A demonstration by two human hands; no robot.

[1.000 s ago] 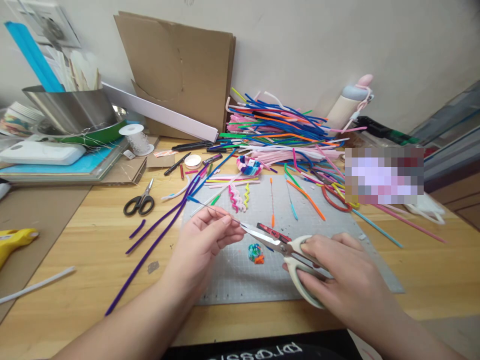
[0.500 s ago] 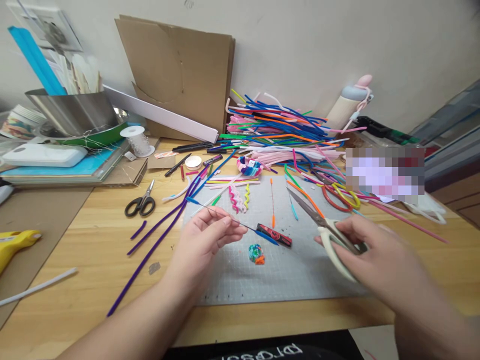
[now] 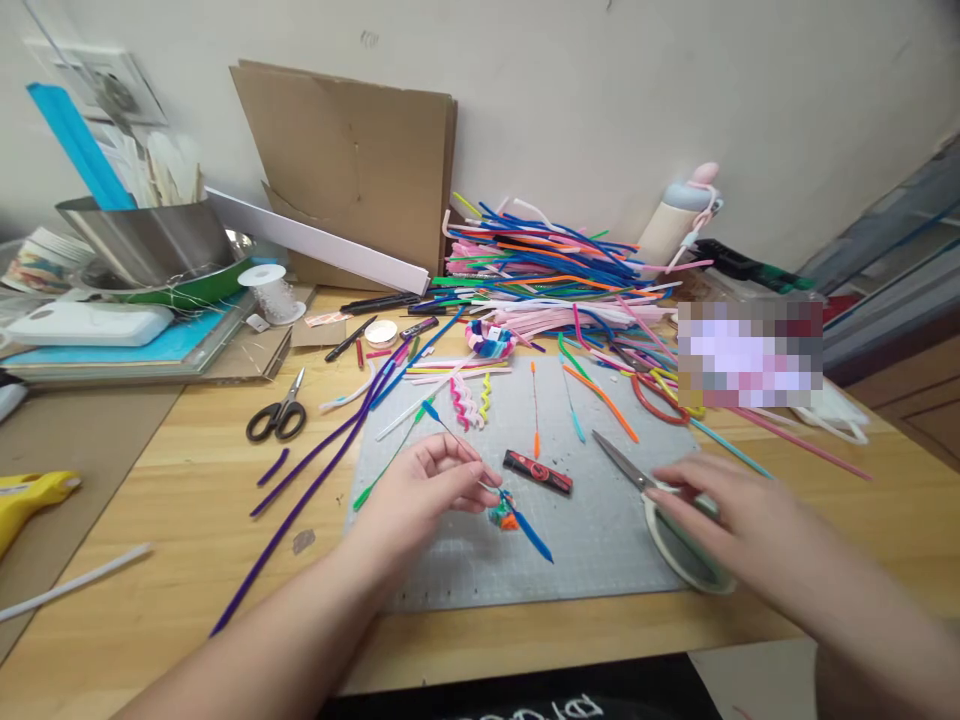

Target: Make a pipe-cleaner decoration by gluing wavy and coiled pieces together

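Observation:
My left hand [image 3: 439, 485] is closed, pinching a blue pipe cleaner [image 3: 535, 538] that is trimmed to bare wire along its middle, with fuzzy blue ends. Over at the mat's right side, my right hand [image 3: 731, 515] grips large pale-handled scissors [image 3: 621, 460] near the pivot; the blades look closed and the scissors rest low at the mat. Beneath the blue end lies a small heap of coloured fuzz clippings [image 3: 505, 512]. A red and black box-like piece [image 3: 537, 472] is just beyond. Trimmed orange [image 3: 535, 410], light blue [image 3: 572, 405] and green [image 3: 390, 462] pipe cleaners lie on the grey cutting mat [image 3: 600, 570].
A big pile of pipe cleaners [image 3: 555, 265] sits against the wall beside cardboard sheets [image 3: 345, 170] and a bottle [image 3: 671, 225]. Small black scissors [image 3: 277, 415] and purple pipe cleaners [image 3: 300, 500] lie left. Coiled pink and yellow pieces [image 3: 469, 402] lie at the mat's back.
My right hand has lowered the scissors to the mat, and their blades have closed. The blue pipe cleaner has tilted more steeply, its near end swinging down. The view has shifted slightly.

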